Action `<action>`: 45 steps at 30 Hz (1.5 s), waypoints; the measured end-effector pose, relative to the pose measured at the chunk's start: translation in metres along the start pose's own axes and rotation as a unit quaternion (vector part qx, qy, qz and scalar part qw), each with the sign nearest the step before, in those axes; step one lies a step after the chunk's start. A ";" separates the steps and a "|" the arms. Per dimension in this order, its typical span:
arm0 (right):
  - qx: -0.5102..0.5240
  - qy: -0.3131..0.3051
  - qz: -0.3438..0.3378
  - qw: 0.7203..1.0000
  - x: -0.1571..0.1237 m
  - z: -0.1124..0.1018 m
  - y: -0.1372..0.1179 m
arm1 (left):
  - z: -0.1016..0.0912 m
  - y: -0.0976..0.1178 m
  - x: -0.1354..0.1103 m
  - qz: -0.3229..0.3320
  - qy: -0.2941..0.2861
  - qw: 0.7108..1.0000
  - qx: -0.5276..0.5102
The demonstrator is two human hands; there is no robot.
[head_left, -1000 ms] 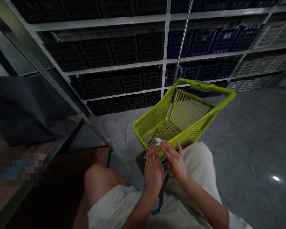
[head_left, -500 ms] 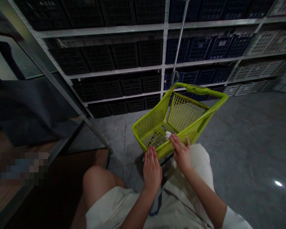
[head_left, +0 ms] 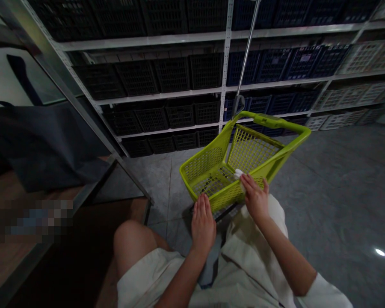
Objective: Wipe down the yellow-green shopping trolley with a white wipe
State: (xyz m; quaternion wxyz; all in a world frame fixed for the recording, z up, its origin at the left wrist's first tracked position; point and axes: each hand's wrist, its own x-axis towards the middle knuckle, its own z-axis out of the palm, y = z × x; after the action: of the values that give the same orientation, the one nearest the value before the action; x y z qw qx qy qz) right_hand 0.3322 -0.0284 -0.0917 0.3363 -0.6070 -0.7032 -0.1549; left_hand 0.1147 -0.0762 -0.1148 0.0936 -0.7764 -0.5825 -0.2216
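A lime-green plastic shopping cart (head_left: 208,160) with lattice sides stands in front of my knees, its handle toward the far right. My left hand (head_left: 203,224) rests on the near rim at the left end, fingers stretched out and close together, nothing in it. Farther right on the same rim, my right hand (head_left: 256,197) presses a crumpled white cloth (head_left: 239,173) against the edge under its fingers. Part of the cloth is hidden by the hand; whether it is fabric or paper I cannot tell.
Shelving with black crates (head_left: 171,75) and blue crates (head_left: 274,64) lines the back. A metal pole (head_left: 246,51) leans behind the cart. At left, a dark bag (head_left: 51,145) sits on a wooden surface beside a metal frame. Grey tiled floor (head_left: 340,184) extends to the right.
My right hand has slid right along the near rim with the white cloth. My left hand stays at about the same place on the rim. The view has shifted slightly.
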 end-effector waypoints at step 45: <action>0.143 -0.091 -0.128 0.977 0.009 0.078 -0.080 | 0.027 -0.054 0.051 0.100 0.022 0.995 0.011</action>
State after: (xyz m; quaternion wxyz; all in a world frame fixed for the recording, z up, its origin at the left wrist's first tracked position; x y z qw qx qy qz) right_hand 0.2331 0.0102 -0.1271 0.3318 -0.4695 -0.8173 -0.0386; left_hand 0.0814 -0.0050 -0.1220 0.1366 -0.8246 -0.5021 -0.2219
